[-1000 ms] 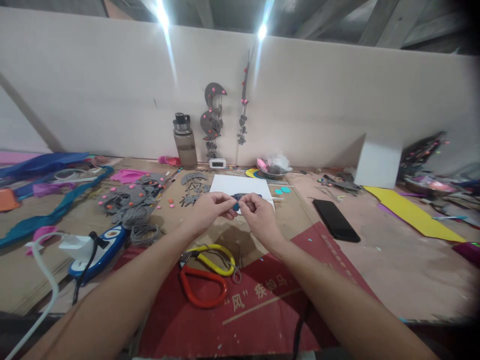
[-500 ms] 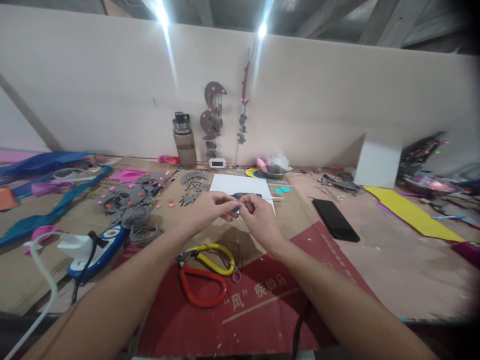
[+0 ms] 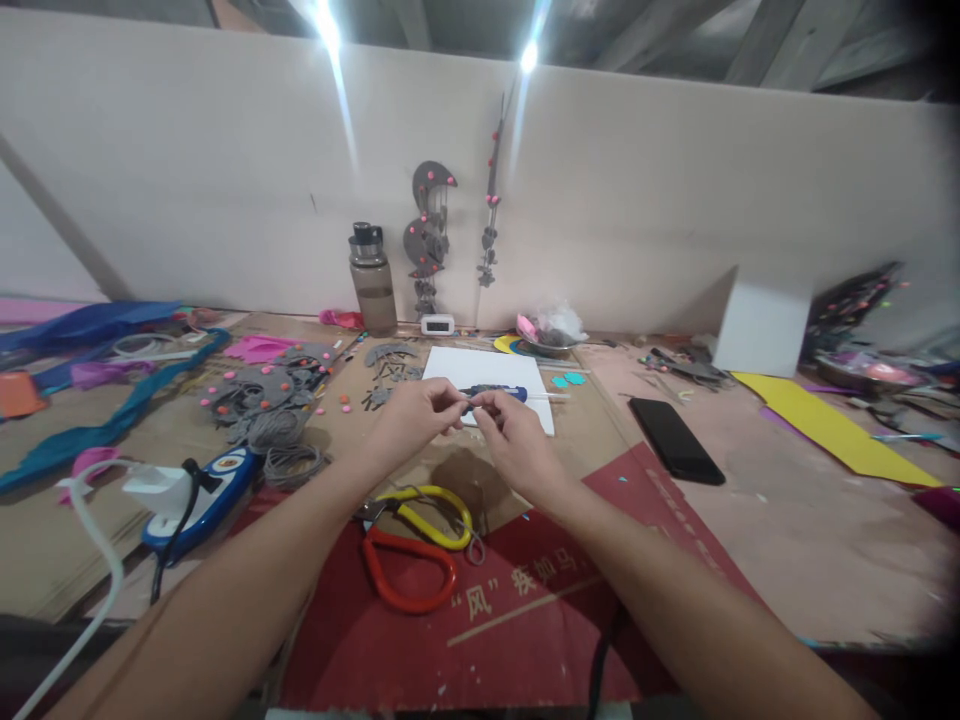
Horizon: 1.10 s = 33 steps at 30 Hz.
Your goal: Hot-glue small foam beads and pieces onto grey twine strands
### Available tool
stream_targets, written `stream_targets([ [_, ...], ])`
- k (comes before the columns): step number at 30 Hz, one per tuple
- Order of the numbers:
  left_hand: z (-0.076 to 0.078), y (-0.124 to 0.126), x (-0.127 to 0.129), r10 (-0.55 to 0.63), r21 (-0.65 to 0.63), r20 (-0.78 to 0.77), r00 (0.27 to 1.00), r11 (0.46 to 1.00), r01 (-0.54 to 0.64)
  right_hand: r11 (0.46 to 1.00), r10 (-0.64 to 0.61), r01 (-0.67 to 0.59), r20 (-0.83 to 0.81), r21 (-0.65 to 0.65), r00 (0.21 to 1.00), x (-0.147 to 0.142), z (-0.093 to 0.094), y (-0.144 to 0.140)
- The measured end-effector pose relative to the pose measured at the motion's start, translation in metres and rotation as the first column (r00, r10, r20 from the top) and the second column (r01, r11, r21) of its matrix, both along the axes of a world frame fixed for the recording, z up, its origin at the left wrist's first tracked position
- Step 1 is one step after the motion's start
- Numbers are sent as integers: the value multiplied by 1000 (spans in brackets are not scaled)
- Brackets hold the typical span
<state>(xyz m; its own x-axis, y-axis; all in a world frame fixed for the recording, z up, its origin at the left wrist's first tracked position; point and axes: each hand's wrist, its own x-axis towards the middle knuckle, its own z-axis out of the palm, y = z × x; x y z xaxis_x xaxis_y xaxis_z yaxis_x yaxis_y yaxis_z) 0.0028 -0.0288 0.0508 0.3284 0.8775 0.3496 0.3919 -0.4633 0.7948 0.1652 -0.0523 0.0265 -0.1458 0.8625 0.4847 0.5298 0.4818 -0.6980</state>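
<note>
Over the near edge of a white board (image 3: 450, 362), my left hand (image 3: 420, 415) and my right hand (image 3: 516, 432) meet fingertip to fingertip. Both are closed in a pinch around a tiny dark piece (image 3: 469, 407), too small to name. Just behind the fingers, a dark blue tool (image 3: 510, 392) with a pale rod at its right end lies on the board. Below my wrists, scissors (image 3: 409, 570) with one red and one yellow handle rest on red and brown cardboard (image 3: 525, 640). A thin grey cord loop (image 3: 475, 547) lies by the yellow handle.
Left are grey felt pieces with pink and orange balls (image 3: 259, 390), coiled grey cord (image 3: 292, 465) and a blue power strip (image 3: 199, 505). A bottle (image 3: 373, 285) stands at the back. Right lie a black phone (image 3: 675, 440) and a yellow sheet (image 3: 832, 425).
Both hands have shifted slightly left relative to the board, and more of the blue tool shows behind them. The pinch holds. The whole view has moved a little.
</note>
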Motion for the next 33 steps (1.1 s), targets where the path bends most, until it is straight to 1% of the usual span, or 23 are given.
stream_targets([
  [4,-5,7,-2,42,40,53,998,998,-44,998,-25,22,-60,-57,998,0,0,0],
  [6,-8,12,-5,86,45,81,993,995,-90,997,-21,16,-65,-70,998,0,1,0],
  [8,-12,18,-9,138,42,125,983,989,-144,998,2,-5,-43,-68,999,0,1,0],
  [10,-15,24,-13,176,34,171,969,982,-185,999,33,-33,5,-39,999,0,2,-1],
  [12,-16,29,-18,210,5,237,949,976,-217,994,109,-109,74,-14,991,-2,5,-4],
  [13,-17,32,-20,223,-20,284,933,974,-226,985,171,-171,112,-9,979,-4,7,-6],
  [15,-16,37,-23,240,-78,415,878,971,-228,949,309,-315,180,3,934,-6,12,-12],
  [16,-16,40,-24,243,-106,496,833,970,-220,929,362,-371,199,9,911,-6,15,-14],
  [17,-15,42,-25,245,-133,576,780,969,-206,916,390,-401,200,18,899,-5,17,-15],
  [18,-15,44,-26,245,-159,647,722,969,-187,919,383,-394,180,27,906,-4,18,-15],
  [19,-15,46,-27,247,-181,705,665,969,-168,938,339,-347,143,30,930,-1,19,-12],
  [20,-14,47,-28,248,-199,747,617,969,-148,963,265,-268,100,23,959,4,18,-8],
  [21,-14,48,-29,246,-210,774,583,969,-130,988,153,-154,59,12,987,10,17,-2],
  [22,-14,49,-30,241,-213,792,561,970,-115,1000,12,-11,43,-1,999,17,15,5],
  [23,-14,49,-31,233,-213,803,548,972,-101,994,-106,107,54,-14,993,25,13,14],
  [24,-13,50,-31,226,-211,812,538,973,-90,980,-196,198,81,-17,977,34,10,23],
  [26,-12,49,-31,214,-210,828,519,975,-69,942,-329,335,135,-22,935,49,5,38],
  [28,-8,47,-31,208,-210,845,492,976,-52,904,-402,422,202,-64,893,58,0,48],
  [29,-6,46,-30,203,-208,854,479,977,-43,891,-410,444,257,-93,875,60,-3,49],
  [31,-2,43,-28,189,-201,864,466,979,-25,875,-369,459,404,-151,837,58,-9,48],
  [33,0,39,-26,174,-191,855,489,981,-15,871,-298,455,539,-183,788,52,-17,43],
])
